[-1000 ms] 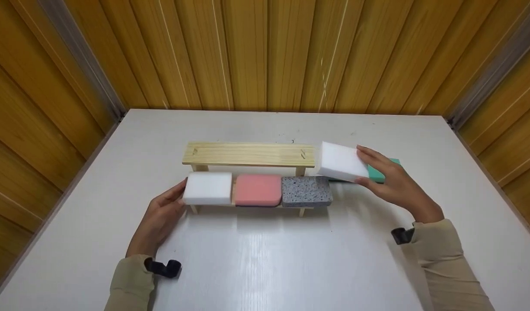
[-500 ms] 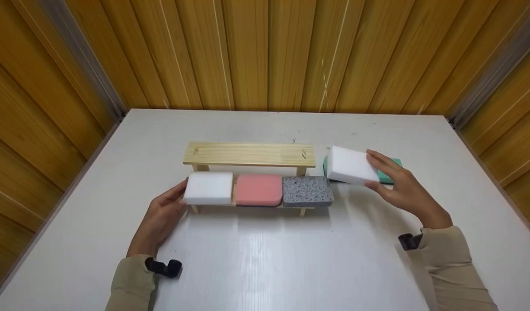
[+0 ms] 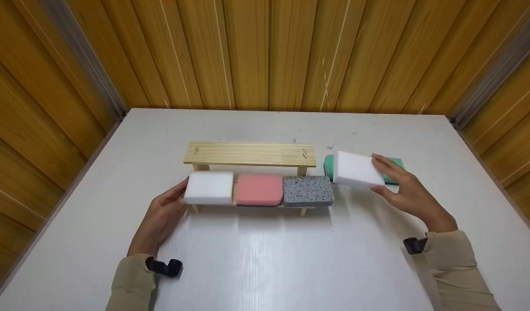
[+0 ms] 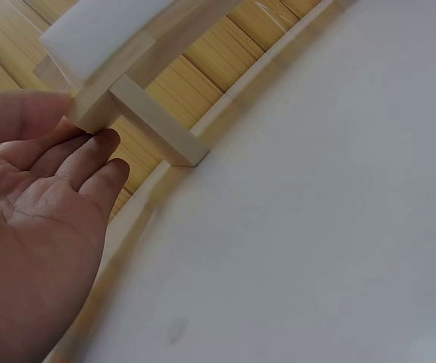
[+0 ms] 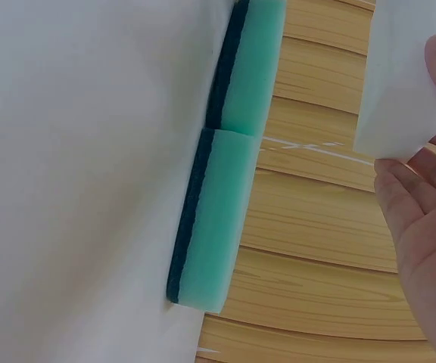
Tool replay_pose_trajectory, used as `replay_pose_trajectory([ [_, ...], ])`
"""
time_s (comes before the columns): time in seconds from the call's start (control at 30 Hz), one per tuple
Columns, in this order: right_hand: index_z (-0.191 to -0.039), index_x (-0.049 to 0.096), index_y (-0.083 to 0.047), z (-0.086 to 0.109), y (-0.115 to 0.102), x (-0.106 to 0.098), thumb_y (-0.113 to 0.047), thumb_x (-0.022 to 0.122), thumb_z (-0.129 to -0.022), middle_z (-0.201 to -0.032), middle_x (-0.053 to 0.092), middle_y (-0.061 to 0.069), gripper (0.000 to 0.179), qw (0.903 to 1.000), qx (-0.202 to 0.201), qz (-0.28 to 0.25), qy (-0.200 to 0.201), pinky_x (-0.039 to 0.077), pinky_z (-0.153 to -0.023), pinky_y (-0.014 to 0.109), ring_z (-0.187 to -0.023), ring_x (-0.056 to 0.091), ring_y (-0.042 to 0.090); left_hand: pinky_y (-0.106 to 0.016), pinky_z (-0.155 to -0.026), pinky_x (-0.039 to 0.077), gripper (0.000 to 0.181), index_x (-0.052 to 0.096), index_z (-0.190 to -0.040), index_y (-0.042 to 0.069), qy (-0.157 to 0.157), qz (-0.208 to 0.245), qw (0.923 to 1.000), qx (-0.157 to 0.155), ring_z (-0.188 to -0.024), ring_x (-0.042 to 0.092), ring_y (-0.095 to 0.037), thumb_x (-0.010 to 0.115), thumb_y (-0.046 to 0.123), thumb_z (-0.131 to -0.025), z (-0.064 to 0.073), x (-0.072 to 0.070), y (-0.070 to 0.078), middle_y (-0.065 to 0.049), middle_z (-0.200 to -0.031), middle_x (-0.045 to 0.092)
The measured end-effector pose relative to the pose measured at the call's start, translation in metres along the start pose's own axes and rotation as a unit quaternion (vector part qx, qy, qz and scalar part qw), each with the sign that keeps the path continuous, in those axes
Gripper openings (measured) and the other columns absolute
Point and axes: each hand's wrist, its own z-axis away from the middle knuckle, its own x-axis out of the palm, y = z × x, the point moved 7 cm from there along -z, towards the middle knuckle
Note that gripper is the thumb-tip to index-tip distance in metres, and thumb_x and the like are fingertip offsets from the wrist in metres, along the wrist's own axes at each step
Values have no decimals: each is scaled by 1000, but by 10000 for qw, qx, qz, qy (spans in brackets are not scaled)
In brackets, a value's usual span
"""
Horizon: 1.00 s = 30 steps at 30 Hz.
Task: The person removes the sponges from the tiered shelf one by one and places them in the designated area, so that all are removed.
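Note:
My right hand [image 3: 410,194] pinches a white sponge [image 3: 358,168] by its right end, thumb in front and fingers behind. The sponge is held tilted above two green scouring sponges [image 5: 218,219], which lie end to end on the table with dark pads down. At left, my left hand [image 3: 161,220] grips the end of the lower plank of a two-step wooden rack [image 4: 116,87]. On that lower step sit a white sponge [image 3: 209,187], a pink sponge [image 3: 259,189] and a speckled grey sponge [image 3: 308,190] in a row. The grey one overhangs the plank's right end.
The rack's bare upper step [image 3: 250,153] stands behind the row of sponges. All of it rests on a white table [image 3: 265,259]. Yellow wood-look panels [image 3: 265,56] rise behind the table and at both sides.
My right hand has carried its white sponge to the right and toward me, away from the rack, uncovering the left end of the green sponges. My left hand keeps its place.

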Motion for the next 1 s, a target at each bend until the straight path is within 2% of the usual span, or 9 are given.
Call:
replay_pose_trajectory([
  [0.27, -142, 43, 1, 4, 2, 0, -7, 72, -83, -150, 40, 19, 67, 9999, -31, -69, 154, 21, -99, -6, -137, 30, 0, -18, -109, 36, 61, 27, -150, 0, 60, -30, 10000, -57, -148, 19, -21, 54, 2, -95, -2, 0, 0, -8, -160, 22],
  [0.5, -143, 43, -1, 7, 6, 4, -8, 73, -83, -149, 39, 21, 68, 9999, 113, -33, 69, 20, -96, -7, -136, 38, 25, -19, -110, 35, 61, 27, -150, -1, 34, -28, 10000, -47, -148, 18, -22, 53, 2, -95, -2, 0, -1, -9, -160, 21],
  [0.67, -143, 43, -2, 9, 9, 8, -10, 73, -83, -149, 40, 20, 68, 9999, 153, 16, 0, 19, -97, -7, -136, 39, 25, -20, -111, 34, 60, 26, -150, -1, -19, 83, 10000, 6, -147, 21, -19, 51, -1, -95, -2, 1, 0, -9, -160, 20],
  [0.77, -143, 42, -1, 10, 11, 11, -12, 73, -84, -149, 40, 21, 68, 9998, 182, 5, -96, 19, -98, -7, -138, 37, 17, -20, -111, 34, 60, 26, -149, -2, -42, 82, 10000, 32, -147, 21, -19, 51, -1, -95, -2, 2, 1, -9, -161, 20],
  [0.83, -144, 42, -1, 10, 13, 13, -12, 72, -84, -149, 39, 22, 68, 9996, 218, 0, -188, 18, -99, -7, -138, 32, 7, -20, -111, 34, 60, 27, -149, -2, -33, 65, 10000, 39, -148, 19, -20, 51, -1, -95, -2, 2, 1, -9, -160, 20],
  [0.9, -144, 41, 0, 10, 14, 15, -13, 72, -85, -149, 38, 23, 68, 9993, 259, -20, -273, 16, -99, -7, -140, 32, 9, -20, -111, 34, 61, 26, -149, -2, -33, 51, 10000, 49, -148, 17, -21, 52, -1, -95, -1, 2, 1, -9, -161, 20],
  [1.0, -144, 40, -1, 8, 15, 18, -14, 72, -85, -150, 37, 22, 68, 9983, 381, -65, -426, 14, -98, -7, -142, 33, 27, -19, -110, 35, 61, 26, -150, -2, -18, 11, 10000, 16, -149, 15, -22, 52, -1, -94, -1, 1, 1, -9, -161, 19],
])
